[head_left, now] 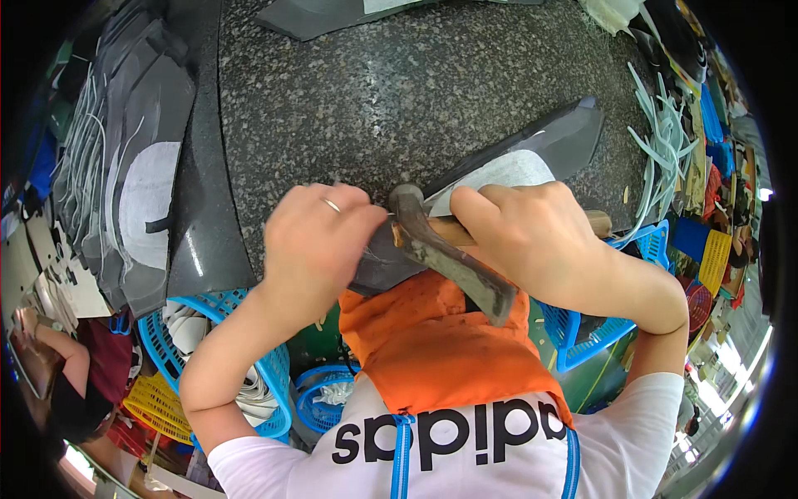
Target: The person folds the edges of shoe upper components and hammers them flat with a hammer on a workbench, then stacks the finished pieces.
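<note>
My right hand (528,224) is wrapped round the wooden handle of a hammer (465,270). Its worn metal head lies toward my left hand, with one long flattened arm pointing down toward my apron. My left hand (312,241), a ring on one finger, is closed at the left end of a dark grey sheet piece (569,137); its fingertips are partly hidden. That flexible-looking piece carries a light grey patch (507,173) and runs under the hammer and my right hand. It rests near the front edge of a speckled stone slab (332,100).
A pile of similar dark pieces (150,108) lies at the left, beside thin pale strips. More pale strips (665,150) hang at the right edge. Blue baskets (283,391) stand below on both sides. Another dark piece (312,18) lies at the far edge. A person's arm shows far left.
</note>
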`<state>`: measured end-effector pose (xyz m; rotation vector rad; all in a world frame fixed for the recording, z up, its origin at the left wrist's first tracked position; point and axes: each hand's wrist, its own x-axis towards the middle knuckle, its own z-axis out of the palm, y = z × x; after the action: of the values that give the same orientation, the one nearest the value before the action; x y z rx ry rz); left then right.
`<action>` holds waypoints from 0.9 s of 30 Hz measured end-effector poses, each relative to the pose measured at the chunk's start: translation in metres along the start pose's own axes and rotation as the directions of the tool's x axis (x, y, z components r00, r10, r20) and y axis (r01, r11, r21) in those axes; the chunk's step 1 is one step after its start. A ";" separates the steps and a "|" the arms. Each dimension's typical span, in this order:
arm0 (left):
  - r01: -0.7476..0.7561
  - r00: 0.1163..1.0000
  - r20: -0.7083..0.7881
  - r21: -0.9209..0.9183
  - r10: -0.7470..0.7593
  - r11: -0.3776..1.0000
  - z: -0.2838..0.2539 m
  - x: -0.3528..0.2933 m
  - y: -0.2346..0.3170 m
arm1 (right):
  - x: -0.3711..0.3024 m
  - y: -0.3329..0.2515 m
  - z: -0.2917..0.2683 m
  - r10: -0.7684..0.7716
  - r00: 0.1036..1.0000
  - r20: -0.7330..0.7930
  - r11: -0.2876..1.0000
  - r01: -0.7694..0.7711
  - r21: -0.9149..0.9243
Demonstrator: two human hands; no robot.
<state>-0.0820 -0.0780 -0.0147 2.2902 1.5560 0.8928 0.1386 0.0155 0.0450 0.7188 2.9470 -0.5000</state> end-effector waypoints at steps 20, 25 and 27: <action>-0.017 0.996 -0.083 0.266 0.041 0.964 0.003 -0.038 0.019 | 0.031 -0.009 0.002 -0.070 0.997 -0.016 0.983 0.072 0.167; 0.205 0.963 0.128 0.218 -0.236 0.954 -0.015 -0.027 0.046 | 0.010 0.025 -0.005 0.008 0.971 -0.238 0.910 0.092 0.405; 0.265 0.964 -0.031 0.163 -0.263 0.950 -0.002 -0.012 0.061 | -0.004 0.021 -0.017 0.298 0.905 -0.305 0.729 -0.009 0.684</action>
<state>-0.0401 -0.1141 0.0134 2.1122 1.9498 0.7288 0.1518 0.0365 0.0553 1.2540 2.9644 -1.6364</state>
